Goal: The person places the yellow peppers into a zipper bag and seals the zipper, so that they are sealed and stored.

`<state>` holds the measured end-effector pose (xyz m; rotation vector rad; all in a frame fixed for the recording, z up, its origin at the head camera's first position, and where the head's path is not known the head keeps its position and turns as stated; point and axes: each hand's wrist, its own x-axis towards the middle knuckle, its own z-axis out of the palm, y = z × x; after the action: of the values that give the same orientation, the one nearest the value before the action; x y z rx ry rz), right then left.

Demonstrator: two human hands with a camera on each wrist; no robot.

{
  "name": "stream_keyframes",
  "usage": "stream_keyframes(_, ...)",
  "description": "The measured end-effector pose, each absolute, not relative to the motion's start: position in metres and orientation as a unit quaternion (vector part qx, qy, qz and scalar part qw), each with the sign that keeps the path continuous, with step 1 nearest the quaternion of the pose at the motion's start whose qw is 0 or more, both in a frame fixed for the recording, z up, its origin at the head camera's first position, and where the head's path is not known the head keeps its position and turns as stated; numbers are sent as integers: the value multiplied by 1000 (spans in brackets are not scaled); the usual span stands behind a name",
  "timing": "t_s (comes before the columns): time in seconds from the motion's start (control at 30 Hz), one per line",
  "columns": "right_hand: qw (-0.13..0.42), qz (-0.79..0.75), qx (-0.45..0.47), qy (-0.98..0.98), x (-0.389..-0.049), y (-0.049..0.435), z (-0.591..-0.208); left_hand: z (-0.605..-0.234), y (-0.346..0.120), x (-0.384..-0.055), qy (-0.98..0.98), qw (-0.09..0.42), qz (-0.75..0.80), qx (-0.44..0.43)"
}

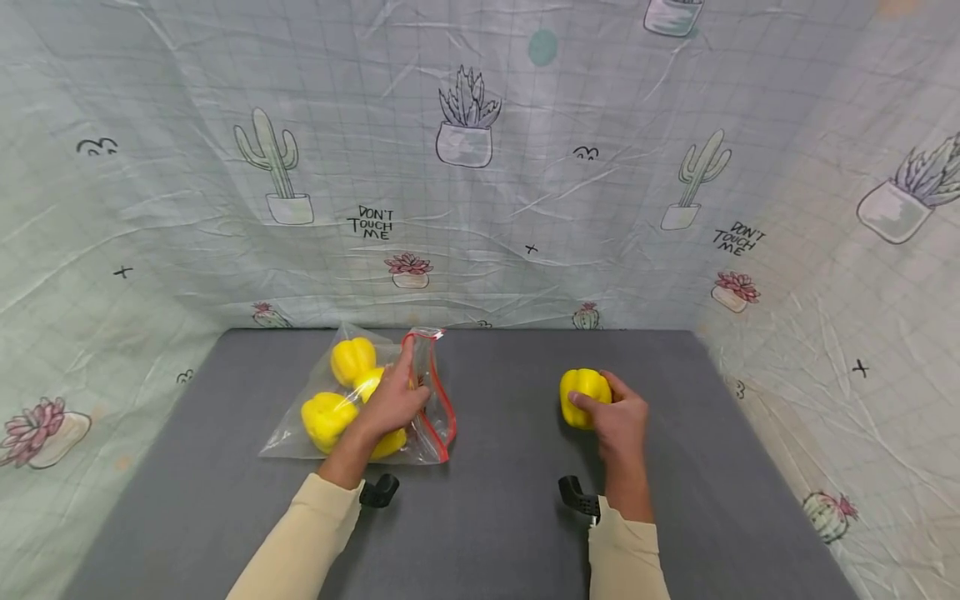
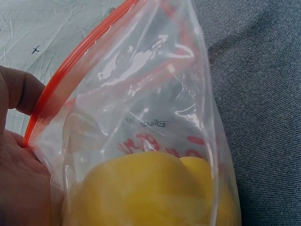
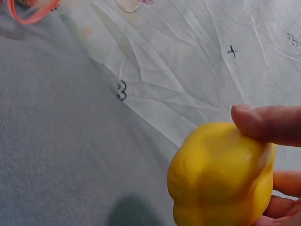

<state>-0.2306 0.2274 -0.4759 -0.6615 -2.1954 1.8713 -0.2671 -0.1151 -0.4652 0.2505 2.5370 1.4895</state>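
Note:
A clear zip bag [image 1: 298,432] with a red zip edge lies on the left of the table, its mouth towards the right. Inside it are several yellow bell peppers [image 1: 327,421]. My left hand [image 1: 392,402] grips the bag near its mouth; in the left wrist view, fingers and thumb pinch the red edge [image 2: 61,84], and the mouth gapes. To the right, apart from the bag, my right hand [image 1: 622,415] holds one yellow bell pepper [image 1: 581,392], thumb on one side and fingers on the other. A shadow beneath it shows in the right wrist view.
The grey table [image 1: 510,517] ends at the back against a pale cloth [image 1: 525,208] printed with cacti, which also hangs at both sides. Black wrist mounts [image 1: 380,491] sit by the sleeve cuffs.

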Motion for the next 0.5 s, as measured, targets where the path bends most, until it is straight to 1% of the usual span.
stream_keyframes(0.13, 76, 651, -210, -726, -230, 224, -476, -464, -115, -267, 859, 98, 496, 83)
stream_keyframes(0.5, 55, 696, -174, -694, -231, 210, -477, -466, -114, -269, 867, 97, 482, 77)
